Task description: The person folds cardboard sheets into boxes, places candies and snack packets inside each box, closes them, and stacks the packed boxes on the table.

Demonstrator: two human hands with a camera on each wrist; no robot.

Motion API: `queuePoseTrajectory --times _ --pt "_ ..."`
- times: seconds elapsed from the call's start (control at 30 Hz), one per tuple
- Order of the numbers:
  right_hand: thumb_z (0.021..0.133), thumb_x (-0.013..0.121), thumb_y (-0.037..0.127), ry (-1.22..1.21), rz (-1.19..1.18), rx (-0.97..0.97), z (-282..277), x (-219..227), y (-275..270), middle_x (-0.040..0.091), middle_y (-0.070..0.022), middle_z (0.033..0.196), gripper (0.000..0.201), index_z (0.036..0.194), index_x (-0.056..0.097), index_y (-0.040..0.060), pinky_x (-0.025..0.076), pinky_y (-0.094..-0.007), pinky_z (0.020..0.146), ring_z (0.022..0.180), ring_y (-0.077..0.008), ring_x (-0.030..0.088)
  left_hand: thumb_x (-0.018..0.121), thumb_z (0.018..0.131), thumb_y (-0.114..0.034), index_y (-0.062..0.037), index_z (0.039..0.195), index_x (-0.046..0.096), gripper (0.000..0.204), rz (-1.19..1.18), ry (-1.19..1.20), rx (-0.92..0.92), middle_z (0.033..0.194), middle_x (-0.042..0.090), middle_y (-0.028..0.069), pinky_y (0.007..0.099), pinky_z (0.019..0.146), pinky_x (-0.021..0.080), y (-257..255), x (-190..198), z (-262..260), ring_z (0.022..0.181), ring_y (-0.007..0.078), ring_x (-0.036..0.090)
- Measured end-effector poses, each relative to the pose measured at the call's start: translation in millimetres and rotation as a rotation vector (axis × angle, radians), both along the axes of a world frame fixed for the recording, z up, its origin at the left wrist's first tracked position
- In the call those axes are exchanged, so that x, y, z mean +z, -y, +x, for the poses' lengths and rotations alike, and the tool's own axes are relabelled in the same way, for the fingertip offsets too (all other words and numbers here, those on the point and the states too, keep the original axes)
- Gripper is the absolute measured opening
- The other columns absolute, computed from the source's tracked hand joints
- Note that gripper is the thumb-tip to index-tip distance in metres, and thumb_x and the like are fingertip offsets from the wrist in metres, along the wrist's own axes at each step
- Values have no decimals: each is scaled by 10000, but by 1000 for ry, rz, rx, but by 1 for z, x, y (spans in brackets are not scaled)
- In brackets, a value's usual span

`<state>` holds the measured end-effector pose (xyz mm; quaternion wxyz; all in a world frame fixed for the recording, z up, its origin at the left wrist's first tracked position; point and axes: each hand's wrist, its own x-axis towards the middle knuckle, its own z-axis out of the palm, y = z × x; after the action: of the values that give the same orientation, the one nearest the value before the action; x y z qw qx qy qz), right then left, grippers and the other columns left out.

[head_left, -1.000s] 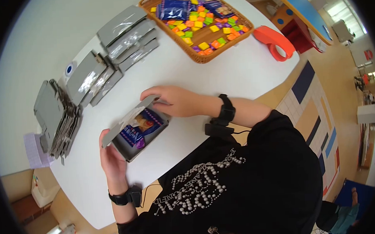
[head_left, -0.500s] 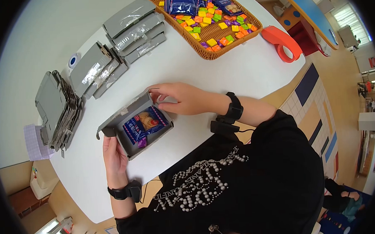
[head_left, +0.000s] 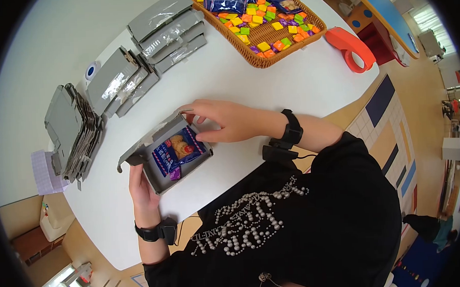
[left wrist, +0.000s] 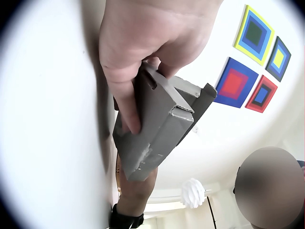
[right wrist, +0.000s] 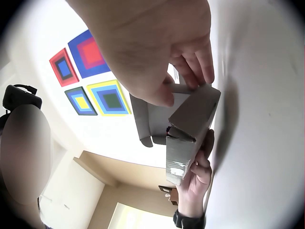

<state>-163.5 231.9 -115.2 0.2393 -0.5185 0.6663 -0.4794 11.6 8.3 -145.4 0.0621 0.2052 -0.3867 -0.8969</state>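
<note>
A grey cardboard box [head_left: 190, 169] with a raised lid [head_left: 155, 135] stands near the table's front edge. Inside lie a blue packet of cookies [head_left: 179, 148] and a small purple-wrapped candy [head_left: 175, 173]. My left hand [head_left: 143, 188] grips the box's left end; in the left wrist view, its fingers [left wrist: 125, 100] lie along the grey end wall. At the opposite end, my right hand [head_left: 219, 121] holds the box near the lid corner. The right wrist view shows that thumb [right wrist: 162, 95] on one side of the end wall and the fingertips [right wrist: 206, 71] at its upper edge.
Folded grey boxes [head_left: 165, 18] stand in stacks along the back, with a flat pile [head_left: 67, 125] at far left. A wicker basket [head_left: 260, 61] holds wrapped candies and cookie packets. Right of it lies a red tape dispenser [head_left: 349, 46]. A tape roll [head_left: 91, 71] sits behind the boxes.
The box lid has swung further back, baring more of the packet and candy inside. Both hands have stayed at the box's ends. The head view has shifted slightly.
</note>
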Motion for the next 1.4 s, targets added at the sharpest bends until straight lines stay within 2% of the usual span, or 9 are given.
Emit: queuePoseTrajectory --times 0.37,0.5,0.7,0.77,1.03,1.13,1.2,1.23,1.4 --pt "627 723 83 -145 -85 81 -2 5 0 428 -114 1204 629 1192 447 63 385 -345 936 1105 -268 436 368 946 -329 -57 1231 437 401 103 49 69 1166 535 151 377 803 531 -8 2 -3 997 253 581" --pt "615 691 30 -166 -124 43 -5 4 -1 485 -97 1133 505 1089 517 57 388 -341 918 1067 -265 466 339 948 -369 -64 1168 446 391 215 -159 -260 1150 507 128 412 927 440 -4 14 -3 1106 270 504" --pt "686 708 96 -126 -127 -41 -3 3 -1 542 -109 1000 433 1060 511 7 442 -315 791 879 -244 531 407 906 -442 -29 1233 420 527 -218 -177 -54 1275 443 196 429 992 357 -9 3 -1 1178 311 442" --pt "700 708 116 -102 -96 -41 -2 3 -1 538 -110 978 428 1058 507 -5 445 -311 762 846 -240 530 457 890 -429 -24 1238 416 536 -447 -290 -90 1284 433 221 411 1003 331 -10 12 -6 1193 299 428" --pt "740 685 157 -55 -2 -81 -3 -1 1 521 -113 872 412 1054 497 -30 446 -303 723 767 -222 536 547 872 -212 -45 1046 486 248 -461 -370 123 1170 532 192 366 992 303 -8 18 -1 1187 294 433" --pt "747 680 162 -37 67 -82 -2 -5 3 528 -111 867 413 1064 500 -30 446 -300 727 756 -208 541 547 868 -88 -57 1013 510 153 -521 -299 155 866 499 -19 274 848 344 -12 21 -2 897 106 462" --pt "760 677 204 27 -20 -108 -2 -11 5 520 -107 764 302 837 505 -31 438 -309 655 701 -209 532 523 858 -35 -39 1036 501 179 -527 -299 144 985 533 38 287 886 337 -6 14 3 1011 153 469" --pt "760 677 204 31 -22 -101 -2 -10 4 520 -107 764 302 837 505 -31 438 -309 655 701 -209 532 499 849 18 -21 1058 492 213 -535 -321 124 1104 568 94 301 925 329 -3 12 4 1124 199 475" --pt "793 655 199 103 -20 -130 1 -6 3 534 -92 792 328 979 521 -36 466 -289 668 702 -175 554 509 823 59 -11 1136 455 325 -601 -359 93 1127 542 83 234 827 361 -13 21 2 1019 127 488"
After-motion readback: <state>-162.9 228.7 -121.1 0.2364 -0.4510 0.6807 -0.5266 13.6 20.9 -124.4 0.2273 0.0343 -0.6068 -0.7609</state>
